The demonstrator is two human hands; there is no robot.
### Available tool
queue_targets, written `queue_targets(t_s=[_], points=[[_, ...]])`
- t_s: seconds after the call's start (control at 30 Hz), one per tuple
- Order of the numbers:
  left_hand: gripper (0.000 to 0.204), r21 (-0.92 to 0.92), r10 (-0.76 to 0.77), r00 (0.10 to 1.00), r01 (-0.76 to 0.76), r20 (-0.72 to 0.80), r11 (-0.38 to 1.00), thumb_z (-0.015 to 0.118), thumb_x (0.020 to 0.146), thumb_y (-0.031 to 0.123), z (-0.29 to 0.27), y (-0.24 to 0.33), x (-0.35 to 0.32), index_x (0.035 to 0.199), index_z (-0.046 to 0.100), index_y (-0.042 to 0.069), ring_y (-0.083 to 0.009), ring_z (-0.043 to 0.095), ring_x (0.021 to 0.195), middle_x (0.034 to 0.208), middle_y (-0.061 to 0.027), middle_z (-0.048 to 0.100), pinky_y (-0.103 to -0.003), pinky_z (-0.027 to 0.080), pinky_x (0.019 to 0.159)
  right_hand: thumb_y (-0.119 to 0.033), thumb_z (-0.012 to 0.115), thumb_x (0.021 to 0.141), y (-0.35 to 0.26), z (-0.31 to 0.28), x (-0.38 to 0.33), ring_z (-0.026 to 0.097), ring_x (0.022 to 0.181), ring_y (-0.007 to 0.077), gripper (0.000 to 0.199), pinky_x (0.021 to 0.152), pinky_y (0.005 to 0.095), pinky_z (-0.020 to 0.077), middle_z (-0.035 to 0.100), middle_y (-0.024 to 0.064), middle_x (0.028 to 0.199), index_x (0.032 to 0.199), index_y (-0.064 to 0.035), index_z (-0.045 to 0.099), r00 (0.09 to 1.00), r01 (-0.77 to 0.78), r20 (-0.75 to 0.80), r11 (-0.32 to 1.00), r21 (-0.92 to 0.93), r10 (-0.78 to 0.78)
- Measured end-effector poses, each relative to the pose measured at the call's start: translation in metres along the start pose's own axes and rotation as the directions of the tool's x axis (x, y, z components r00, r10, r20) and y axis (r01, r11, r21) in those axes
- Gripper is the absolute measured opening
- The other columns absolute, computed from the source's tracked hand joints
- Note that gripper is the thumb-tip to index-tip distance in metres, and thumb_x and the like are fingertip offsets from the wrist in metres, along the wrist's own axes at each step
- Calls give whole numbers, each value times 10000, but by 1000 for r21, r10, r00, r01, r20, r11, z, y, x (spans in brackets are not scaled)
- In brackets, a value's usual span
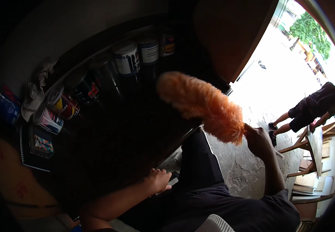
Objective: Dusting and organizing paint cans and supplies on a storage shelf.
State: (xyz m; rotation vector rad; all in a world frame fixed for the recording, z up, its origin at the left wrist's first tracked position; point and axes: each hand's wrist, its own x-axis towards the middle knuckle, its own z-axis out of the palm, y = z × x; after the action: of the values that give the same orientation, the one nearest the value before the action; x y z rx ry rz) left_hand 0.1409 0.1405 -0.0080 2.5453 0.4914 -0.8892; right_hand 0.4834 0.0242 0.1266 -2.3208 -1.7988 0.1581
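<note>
My right hand (258, 141) is closed round the thin handle end of a fluffy orange duster (202, 104). The duster's head points up and left, over the right end of a dark, glossy table (109, 135). Close to the table's near edge, my left hand (159, 181) rests low, its fingers curled together. A greyish thing shows beside its thumb, but whether the hand grips anything is hidden.
Paint cans (127, 58) line the table's back, with more cans (63, 102) at its left. A crumpled grey cloth (34, 96) lies behind a spiral notebook (24, 154) and a small box (43, 143). Outside at right, another person (314, 106) bends over wooden boards (314, 150).
</note>
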Motion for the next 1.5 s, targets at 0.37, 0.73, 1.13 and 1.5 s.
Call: queue_targets(t_s=[0.37,0.73,1.13,1.5], points=[[518,-33,30,1000,-29,7,999,664,881,475,12,-3,35,1154,596,40,-287,633,1076,1139,-127,655,-462,500,912,-111,504,910,-82,10,71,622,707,454,171,599,501,496,635,232,742,1021,-54,620,951,280,143,960,-29,-273],[531,-94,45,996,-38,81,995,692,861,446,-7,-3,9,1156,612,13,-316,622,1106,1174,-149,648,-469,519,885,-191,638,810,-235,77,215,626,758,390,171,641,451,504,668,160,847,936,-80,664,542,840,-12,541,41,-840],[408,-198,120,991,-131,-64,971,729,821,385,12,-5,16,1018,699,30,-317,650,1033,1068,-167,687,-425,534,859,-263,651,797,-233,118,281,584,913,381,275,847,471,434,658,186,920,930,-25,683,507,836,-61,473,279,-860],[456,-153,353,667,-576,-656,803,625,912,341,-62,41,-5,1207,519,9,-322,530,1142,1105,-151,531,-463,431,954,-237,714,751,-210,149,325,677,855,365,282,751,400,537,713,181,903,900,1,716,671,682,-120,545,488,-732]])
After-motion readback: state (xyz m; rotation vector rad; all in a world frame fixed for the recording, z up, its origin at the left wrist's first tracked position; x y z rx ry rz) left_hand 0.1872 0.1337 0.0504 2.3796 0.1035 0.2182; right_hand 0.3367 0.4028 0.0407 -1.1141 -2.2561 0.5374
